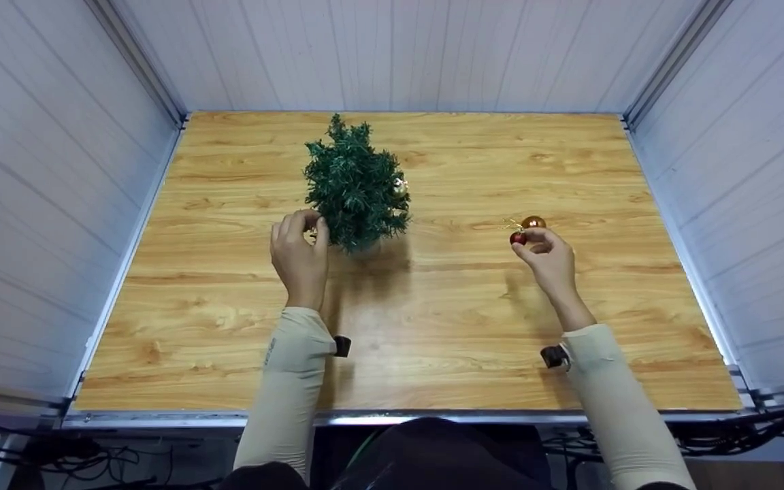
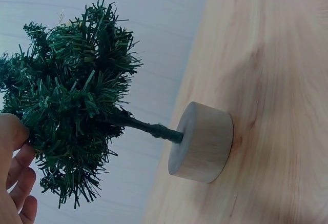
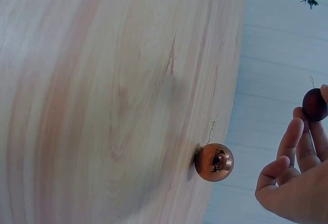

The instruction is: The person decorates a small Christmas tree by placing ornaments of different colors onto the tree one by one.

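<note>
A small artificial Christmas tree (image 1: pixel 354 184) stands upright on a round wooden base (image 2: pixel 202 142). My left hand (image 1: pixel 300 255) is at the tree's near left side, its thumb and forefinger pinching the tip of a green branch. A gold ornament (image 1: pixel 400 187) hangs among the branches on the right side. Off to the right, my right hand (image 1: pixel 550 262) pinches a small dark red ball ornament (image 3: pixel 314 105) between thumb and fingers, raised above the table. A thin gold wire loop sticks up from that ball. Just beyond it, a larger copper-orange ball ornament (image 3: pixel 214 162) lies on the table.
The wood-grain table (image 1: pixel 460 340) has pale panel walls (image 1: pixel 392 54) at the back and both sides. A metal rail (image 1: pixel 181 418) runs along its front edge. Black cables (image 1: pixel 72 452) hang below the front corners. Each sleeve carries a small black wrist camera (image 1: pixel 342 346).
</note>
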Demonstrator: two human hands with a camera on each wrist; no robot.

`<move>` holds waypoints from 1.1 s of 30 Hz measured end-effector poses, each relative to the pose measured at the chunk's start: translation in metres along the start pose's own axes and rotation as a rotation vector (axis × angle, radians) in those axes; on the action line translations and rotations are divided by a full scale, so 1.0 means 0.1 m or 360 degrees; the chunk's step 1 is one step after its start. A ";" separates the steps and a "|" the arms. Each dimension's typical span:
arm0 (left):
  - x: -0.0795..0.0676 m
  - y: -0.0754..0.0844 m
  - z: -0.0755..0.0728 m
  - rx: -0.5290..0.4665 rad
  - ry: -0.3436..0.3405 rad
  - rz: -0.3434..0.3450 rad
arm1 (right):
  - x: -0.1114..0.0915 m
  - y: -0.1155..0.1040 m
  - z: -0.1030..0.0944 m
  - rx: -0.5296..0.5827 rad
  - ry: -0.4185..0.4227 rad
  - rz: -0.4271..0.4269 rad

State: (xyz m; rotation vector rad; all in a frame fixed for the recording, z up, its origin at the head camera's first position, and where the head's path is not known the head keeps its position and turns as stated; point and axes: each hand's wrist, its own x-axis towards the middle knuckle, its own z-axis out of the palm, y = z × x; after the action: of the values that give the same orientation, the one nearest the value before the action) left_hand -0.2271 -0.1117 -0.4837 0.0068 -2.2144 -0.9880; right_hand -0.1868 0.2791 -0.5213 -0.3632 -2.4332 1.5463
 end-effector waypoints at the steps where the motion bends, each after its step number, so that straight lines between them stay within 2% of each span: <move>1: 0.00 0.00 0.00 -0.0003 0.0000 0.0008 | 0.00 0.00 0.00 0.0004 0.0001 -0.0001; 7: -0.02 0.01 0.00 0.0011 -0.0016 0.0052 | -0.01 -0.04 0.00 0.0004 -0.0003 -0.0032; 14: -0.04 0.04 -0.01 0.0002 -0.0046 0.0038 | -0.04 -0.05 0.01 -0.0031 -0.0017 -0.0060; 33: -0.06 0.04 0.01 -0.0040 -0.0020 0.0090 | -0.11 -0.20 0.08 0.0006 -0.0054 -0.0205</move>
State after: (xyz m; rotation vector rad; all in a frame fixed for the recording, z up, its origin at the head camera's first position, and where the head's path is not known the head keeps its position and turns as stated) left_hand -0.2220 -0.1065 -0.4849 -0.0730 -2.2012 -0.9875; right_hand -0.1812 0.2601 -0.5070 -0.1769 -2.4261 1.5144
